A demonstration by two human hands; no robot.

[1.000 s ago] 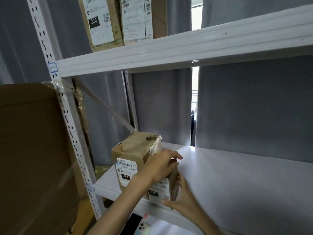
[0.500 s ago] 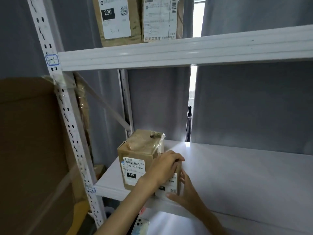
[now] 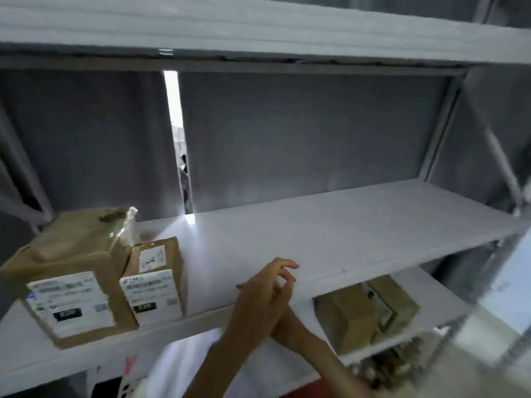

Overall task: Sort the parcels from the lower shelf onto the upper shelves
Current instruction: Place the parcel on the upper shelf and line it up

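Two brown taped parcels with white labels stand side by side at the left of the white middle shelf (image 3: pixel 330 234): a larger parcel (image 3: pixel 71 282) and, touching its right side, a smaller parcel (image 3: pixel 155 280). My left hand (image 3: pixel 258 297) hovers at the shelf's front edge, right of the parcels, fingers loosely spread and holding nothing. Mostly hidden behind it, my right hand (image 3: pixel 287 288) crosses underneath and also holds nothing. Another brown parcel (image 3: pixel 359 314) lies on the lower shelf at the right.
The white beam of the upper shelf (image 3: pixel 258 30) runs overhead. A grey curtain (image 3: pixel 301 139) hangs behind, split by a narrow bright gap (image 3: pixel 175 124). A metal upright (image 3: pixel 439 124) stands at the back right. The image is blurred.
Both hands have let go of the smaller parcel and drawn back to the right. That parcel now stands beside the larger one. The view has swung right and down.
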